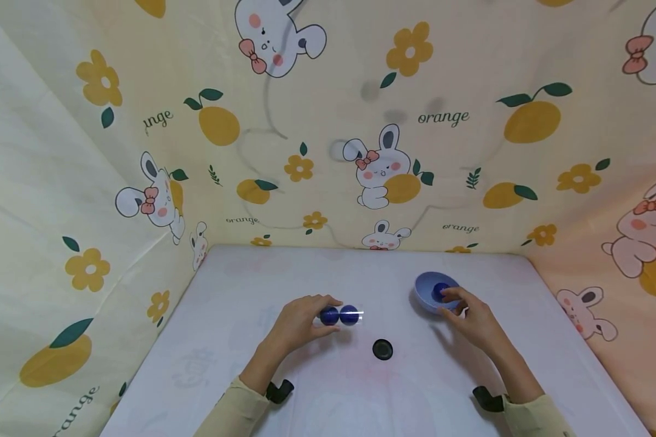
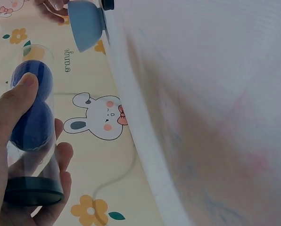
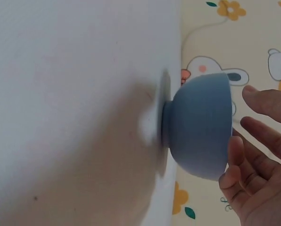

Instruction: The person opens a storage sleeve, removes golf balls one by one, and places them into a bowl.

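My left hand grips a clear cylindrical container with a dark base, its thumb across the wall. Two dark blue balls lie in a row inside it. On the right, my right hand is at the near rim of a light blue bowl, thumb apart from the fingers. One dark blue ball shows in the bowl, beside the right fingertips. The bowl's wall hides this ball in the right wrist view.
A round black lid-like disc lies on the white-covered table between the hands. Behind the table and along its sides hangs a patterned cloth with rabbits and oranges.
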The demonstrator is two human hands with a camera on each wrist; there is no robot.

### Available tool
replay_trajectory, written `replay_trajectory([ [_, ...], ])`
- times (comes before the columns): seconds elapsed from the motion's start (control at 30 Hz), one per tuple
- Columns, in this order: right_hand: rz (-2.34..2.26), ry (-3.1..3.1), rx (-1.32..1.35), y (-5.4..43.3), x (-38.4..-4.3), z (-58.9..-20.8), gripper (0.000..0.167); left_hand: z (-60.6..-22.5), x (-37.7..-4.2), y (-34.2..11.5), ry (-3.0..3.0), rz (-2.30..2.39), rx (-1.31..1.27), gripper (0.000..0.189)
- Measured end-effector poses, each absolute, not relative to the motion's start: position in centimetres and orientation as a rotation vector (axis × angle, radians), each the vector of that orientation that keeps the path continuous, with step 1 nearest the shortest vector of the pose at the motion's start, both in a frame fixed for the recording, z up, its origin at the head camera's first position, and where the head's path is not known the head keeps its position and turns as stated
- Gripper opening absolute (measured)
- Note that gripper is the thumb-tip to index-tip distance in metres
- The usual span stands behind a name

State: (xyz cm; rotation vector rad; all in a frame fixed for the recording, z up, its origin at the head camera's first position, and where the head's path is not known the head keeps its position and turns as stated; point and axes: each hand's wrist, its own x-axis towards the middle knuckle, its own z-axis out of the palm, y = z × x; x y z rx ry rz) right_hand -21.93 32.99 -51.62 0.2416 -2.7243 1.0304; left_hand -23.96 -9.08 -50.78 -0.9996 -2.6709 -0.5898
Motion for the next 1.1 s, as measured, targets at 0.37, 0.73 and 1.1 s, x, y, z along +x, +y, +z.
replay_trajectory([
  [0.37,1.084,-2.631,0.356,31.6,-22.2,-52.0,0.037,-50.6,-23.9,-9.1,-2.677,-0.595,-1.001,0.054],
  [0.73,1.087,-2.557,0.442,29.5,-22.5,-52.3,0.032,-50.6,-23.8,-9.0,-2.684,-0.603,-1.000,0.054],
  [1.1,1.195,-2.614,0.510,26.7,-22.3,-52.9,0.035,-50.5,-23.7,-8.9,-2.677,-0.598,-0.997,0.054],
])
